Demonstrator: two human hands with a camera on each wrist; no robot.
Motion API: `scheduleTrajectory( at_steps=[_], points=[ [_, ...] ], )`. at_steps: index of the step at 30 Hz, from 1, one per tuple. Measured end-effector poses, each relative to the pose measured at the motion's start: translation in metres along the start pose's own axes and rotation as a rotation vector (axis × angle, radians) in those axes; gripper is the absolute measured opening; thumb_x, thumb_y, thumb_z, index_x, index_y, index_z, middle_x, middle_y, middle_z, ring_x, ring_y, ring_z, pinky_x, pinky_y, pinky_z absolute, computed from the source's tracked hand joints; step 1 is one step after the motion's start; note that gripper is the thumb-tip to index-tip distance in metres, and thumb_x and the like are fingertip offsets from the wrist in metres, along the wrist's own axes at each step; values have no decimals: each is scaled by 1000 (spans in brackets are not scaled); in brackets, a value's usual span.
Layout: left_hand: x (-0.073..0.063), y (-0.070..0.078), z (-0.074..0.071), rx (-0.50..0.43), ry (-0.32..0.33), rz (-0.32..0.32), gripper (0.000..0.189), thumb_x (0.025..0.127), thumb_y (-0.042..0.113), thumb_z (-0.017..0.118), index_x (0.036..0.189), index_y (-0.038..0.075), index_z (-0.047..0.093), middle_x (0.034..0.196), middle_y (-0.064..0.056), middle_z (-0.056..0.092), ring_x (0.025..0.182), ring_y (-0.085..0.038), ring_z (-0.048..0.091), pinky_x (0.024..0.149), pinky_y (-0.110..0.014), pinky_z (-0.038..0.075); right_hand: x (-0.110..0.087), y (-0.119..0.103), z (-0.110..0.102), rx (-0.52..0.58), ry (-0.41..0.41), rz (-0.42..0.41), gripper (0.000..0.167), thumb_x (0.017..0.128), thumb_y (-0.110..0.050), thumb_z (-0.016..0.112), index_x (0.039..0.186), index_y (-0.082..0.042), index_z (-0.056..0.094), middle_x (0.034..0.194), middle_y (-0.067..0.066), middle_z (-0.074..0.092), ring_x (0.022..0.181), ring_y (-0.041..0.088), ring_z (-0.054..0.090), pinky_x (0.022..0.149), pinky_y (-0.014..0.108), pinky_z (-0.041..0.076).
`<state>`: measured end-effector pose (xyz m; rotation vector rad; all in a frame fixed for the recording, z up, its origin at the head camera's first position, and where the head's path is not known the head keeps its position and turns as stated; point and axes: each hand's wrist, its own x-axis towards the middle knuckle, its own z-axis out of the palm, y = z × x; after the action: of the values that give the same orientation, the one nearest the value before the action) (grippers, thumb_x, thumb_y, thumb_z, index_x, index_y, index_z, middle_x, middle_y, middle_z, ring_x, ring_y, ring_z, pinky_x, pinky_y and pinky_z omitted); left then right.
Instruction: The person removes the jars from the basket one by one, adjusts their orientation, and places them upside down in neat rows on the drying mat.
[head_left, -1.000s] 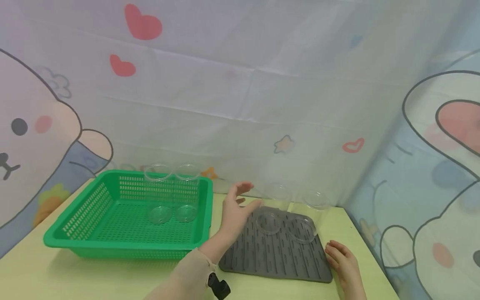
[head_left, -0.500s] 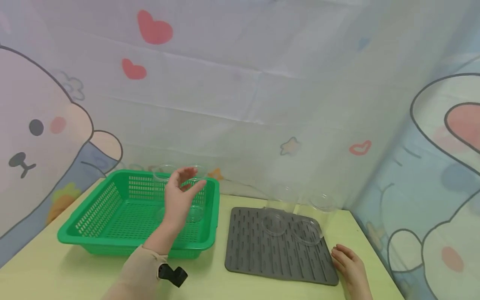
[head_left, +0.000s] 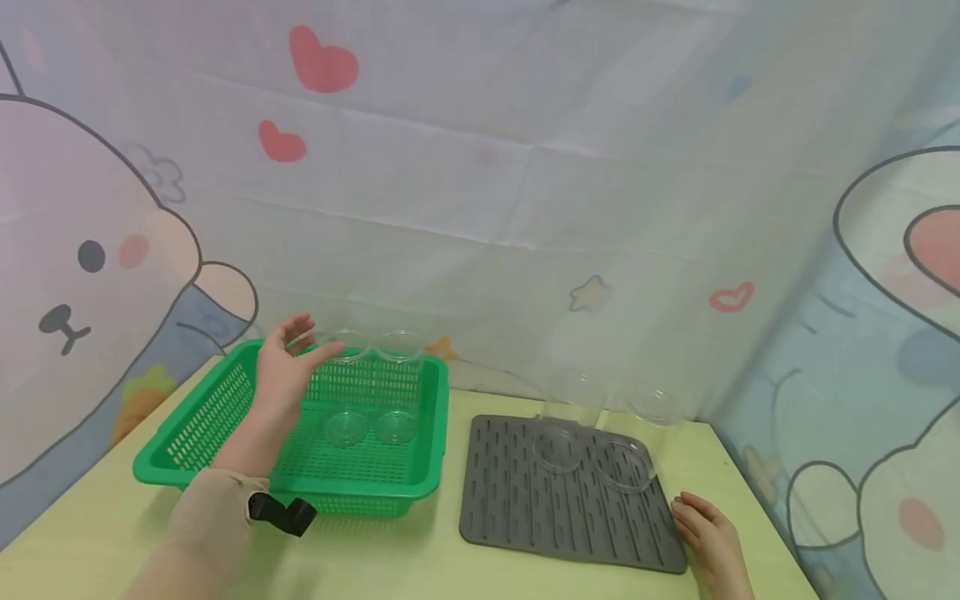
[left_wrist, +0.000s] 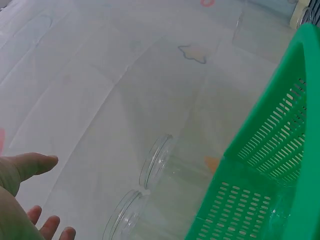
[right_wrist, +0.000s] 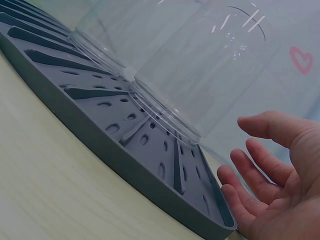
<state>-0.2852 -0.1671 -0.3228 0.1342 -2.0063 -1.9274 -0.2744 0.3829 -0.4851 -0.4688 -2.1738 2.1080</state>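
Two clear jars, a left one [head_left: 346,427] and a right one [head_left: 396,425], stand mouth up in the green basket [head_left: 431,450]. Just left of the left jar, my left hand [head_left: 287,367] hovers over the basket, thumb apart from its bent fingers, holding nothing. In the left wrist view that hand [left_wrist: 20,195] is apart from both jar rims [left_wrist: 156,160]. Two more clear jars [head_left: 558,450] [head_left: 624,465] stand mouth down on the grey drying mat [head_left: 525,517]. By the mat's right edge rests my right hand [head_left: 708,537], fingers loosely bent, close to the nearer jar [right_wrist: 200,65].
A pale yellow table [head_left: 420,558] carries the basket on the left and the mat on the right. Behind them hangs a printed cloth [head_left: 480,183] with hearts and cartoon animals. The basket's raised wall surrounds its jars.
My left hand has moved left from beside the mat's jars, across the right side of the basket, to the left of its jars. The right hand stays beside the mat. The view has shifted slightly.
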Motion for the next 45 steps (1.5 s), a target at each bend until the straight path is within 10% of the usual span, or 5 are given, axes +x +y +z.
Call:
scheduleTrajectory(
  at_steps=[23, 34, 45],
  points=[
    [66, -40, -39, -94, -321, -279, 106, 98, 27, 60, 149, 25, -33, 161, -13, -24, 151, -36, -8, 122, -55, 12, 1, 6, -3, 11, 1, 7, 50, 96, -14, 59, 139, 5, 42, 82, -26, 59, 81, -12, 59, 80, 12, 51],
    [89, -76, -57, -46, -605, -191, 92, 101, 22, 54, 154, 14, -20, 160, -17, -25, 147, -43, -15, 117, -67, 4, 2, 4, -3, -13, 10, -6, 52, 96, -15, 60, 140, 7, 41, 81, -28, 58, 81, -12, 58, 79, 11, 51],
    [95, -83, -57, 41, -684, -193, 97, 98, 16, 59, 154, 14, -19, 160, -19, -24, 148, -46, -8, 118, -64, 13, 2, 6, -3, -4, 8, 0, 51, 96, -14, 60, 139, 7, 41, 82, -26, 59, 81, -12, 59, 79, 11, 51]
  ],
)
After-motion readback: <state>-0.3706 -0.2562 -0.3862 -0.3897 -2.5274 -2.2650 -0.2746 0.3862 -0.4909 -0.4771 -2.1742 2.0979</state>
